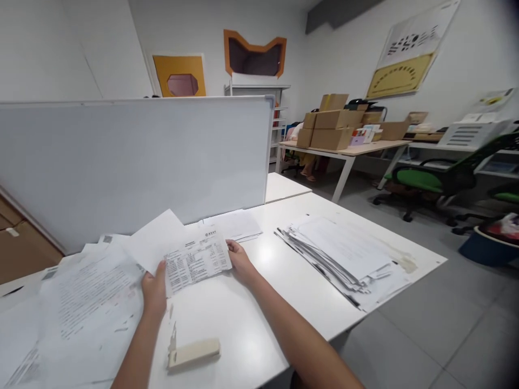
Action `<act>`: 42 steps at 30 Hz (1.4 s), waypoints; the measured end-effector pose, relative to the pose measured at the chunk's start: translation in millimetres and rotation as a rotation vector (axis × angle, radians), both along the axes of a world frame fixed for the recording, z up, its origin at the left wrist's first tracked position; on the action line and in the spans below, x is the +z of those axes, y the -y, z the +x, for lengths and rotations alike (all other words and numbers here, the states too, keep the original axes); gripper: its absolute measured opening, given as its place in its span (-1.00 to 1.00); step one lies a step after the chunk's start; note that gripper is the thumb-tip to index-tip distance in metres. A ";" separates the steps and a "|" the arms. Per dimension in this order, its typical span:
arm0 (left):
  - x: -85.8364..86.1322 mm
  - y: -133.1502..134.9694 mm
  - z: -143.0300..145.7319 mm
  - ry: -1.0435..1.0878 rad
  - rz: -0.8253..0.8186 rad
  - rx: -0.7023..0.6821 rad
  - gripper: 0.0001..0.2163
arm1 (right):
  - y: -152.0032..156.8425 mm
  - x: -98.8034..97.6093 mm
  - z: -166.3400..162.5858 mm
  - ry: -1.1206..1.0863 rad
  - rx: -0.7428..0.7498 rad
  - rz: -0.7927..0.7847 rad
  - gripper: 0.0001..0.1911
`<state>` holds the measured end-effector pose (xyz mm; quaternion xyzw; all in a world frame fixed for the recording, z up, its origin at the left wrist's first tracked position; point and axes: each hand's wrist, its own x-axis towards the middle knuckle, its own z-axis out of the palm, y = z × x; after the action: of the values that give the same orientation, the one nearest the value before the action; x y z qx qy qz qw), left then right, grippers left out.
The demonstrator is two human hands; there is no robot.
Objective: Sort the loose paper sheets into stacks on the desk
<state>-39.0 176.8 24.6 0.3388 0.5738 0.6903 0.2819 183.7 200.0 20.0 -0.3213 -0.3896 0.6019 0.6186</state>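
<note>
A printed sheet with a table of text [197,263] is held up above the white desk between both hands. My left hand [154,286] pinches its left side, thumb on top, along with a blank white sheet [158,235] that sticks out behind it. My right hand [240,260] grips the right edge between thumb and fingers. Left of my left hand lie loose printed papers [93,297], spread and overlapping. A stack of papers [340,251] lies to the right of my right hand, and a few white sheets [235,224] lie just behind the held page.
A small cream-coloured block [194,353] sits near the desk's front. A whitish divider panel [133,162] stands along the back. A cardboard box [24,246] is at the left. Beyond are another table with cardboard boxes [330,129], a green chair [421,178] and a blue bin [482,246].
</note>
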 end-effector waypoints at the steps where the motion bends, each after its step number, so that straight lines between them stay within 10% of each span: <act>1: -0.1 0.3 1.0 0.000 0.003 0.006 -0.61 | 0.8 -0.4 0.5 -0.001 -0.021 -0.003 -0.66; 42: 7.8 5.3 1.6 -0.161 -0.040 0.155 -0.64 | -4.4 -1.7 7.3 0.121 -0.105 -0.046 -0.84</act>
<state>-37.3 171.5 32.3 0.3420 0.6326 0.6692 0.1871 191.0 204.4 18.4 -0.3911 -0.3950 0.5570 0.6170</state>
